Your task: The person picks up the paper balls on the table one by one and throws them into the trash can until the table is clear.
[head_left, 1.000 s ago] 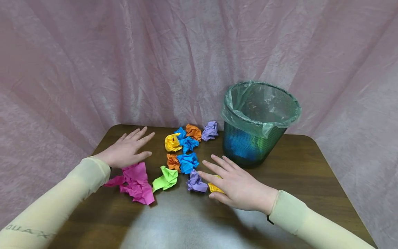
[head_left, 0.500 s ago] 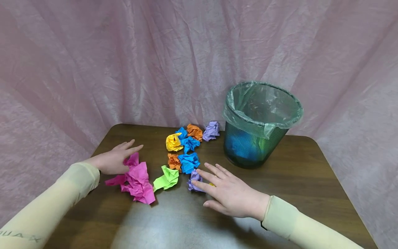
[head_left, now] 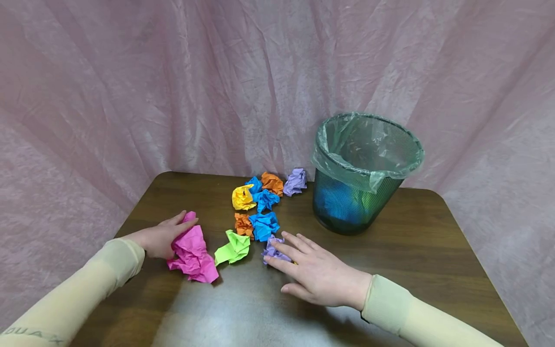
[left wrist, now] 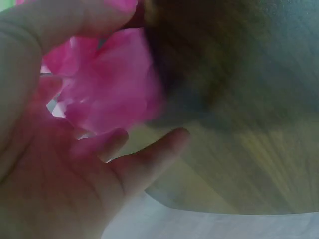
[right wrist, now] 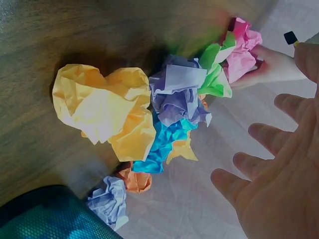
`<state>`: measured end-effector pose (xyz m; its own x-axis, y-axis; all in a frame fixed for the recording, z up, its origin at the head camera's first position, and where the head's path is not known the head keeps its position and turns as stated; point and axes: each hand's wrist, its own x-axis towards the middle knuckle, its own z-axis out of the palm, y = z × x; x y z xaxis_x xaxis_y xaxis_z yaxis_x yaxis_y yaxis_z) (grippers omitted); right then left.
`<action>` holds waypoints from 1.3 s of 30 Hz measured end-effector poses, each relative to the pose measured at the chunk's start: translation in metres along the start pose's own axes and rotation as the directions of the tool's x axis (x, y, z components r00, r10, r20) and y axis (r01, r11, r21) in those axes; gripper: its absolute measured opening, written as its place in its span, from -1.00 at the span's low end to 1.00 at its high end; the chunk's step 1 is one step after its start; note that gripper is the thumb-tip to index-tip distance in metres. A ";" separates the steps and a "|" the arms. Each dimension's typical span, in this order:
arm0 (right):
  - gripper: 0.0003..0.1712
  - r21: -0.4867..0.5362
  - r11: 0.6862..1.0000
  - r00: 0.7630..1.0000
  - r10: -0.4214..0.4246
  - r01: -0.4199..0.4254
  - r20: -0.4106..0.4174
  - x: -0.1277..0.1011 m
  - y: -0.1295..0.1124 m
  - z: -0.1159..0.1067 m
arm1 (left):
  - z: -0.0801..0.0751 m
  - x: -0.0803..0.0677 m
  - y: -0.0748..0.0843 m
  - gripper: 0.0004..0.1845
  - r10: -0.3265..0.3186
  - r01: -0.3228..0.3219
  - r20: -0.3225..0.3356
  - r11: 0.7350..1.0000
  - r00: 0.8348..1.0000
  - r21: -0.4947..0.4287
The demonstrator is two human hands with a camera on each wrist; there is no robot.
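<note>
Left hand, lower left of the head frame, fingers and thumb curled round the crumpled pink paper, which lies on the brown table; the left wrist view shows the pink paper between thumb and fingers, blurred. Right hand, lower centre, fingers straight and spread, gripping nothing; fingertips touch a purple paper ball. In the right wrist view the spread right hand hovers over a yellow paper ball and the purple paper ball. Green paper lies between the two hands. Blue, orange, yellow and purple balls cluster at frame centre. A mesh waste bin with a green liner stands centre right.
</note>
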<state>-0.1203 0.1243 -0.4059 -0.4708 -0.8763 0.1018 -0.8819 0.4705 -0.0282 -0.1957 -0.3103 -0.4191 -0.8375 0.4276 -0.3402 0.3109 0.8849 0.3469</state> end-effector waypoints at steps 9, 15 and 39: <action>-0.20 0.007 1.000 1.000 -0.010 0.010 0.013 -0.001 -0.002 0.004 | 0.008 0.010 -0.008 -0.04 0.042 -0.031 -0.079 0.989 0.996 0.144; -0.20 0.027 1.000 1.000 -0.011 0.010 0.016 0.000 -0.003 0.008 | 0.009 0.016 -0.016 -0.20 0.121 -0.095 -0.135 0.977 0.983 0.189; -0.23 0.106 0.994 0.999 -0.001 -0.005 0.053 -0.002 -0.004 0.016 | -0.002 0.018 -0.030 -0.85 0.258 -0.203 -0.215 0.947 0.942 0.249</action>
<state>-0.1163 0.1221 -0.4213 -0.4708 -0.8809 0.0494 -0.8771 0.4612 -0.1340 -0.2213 -0.3289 -0.4338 -0.8052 0.5915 -0.0429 0.5762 0.7973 0.1798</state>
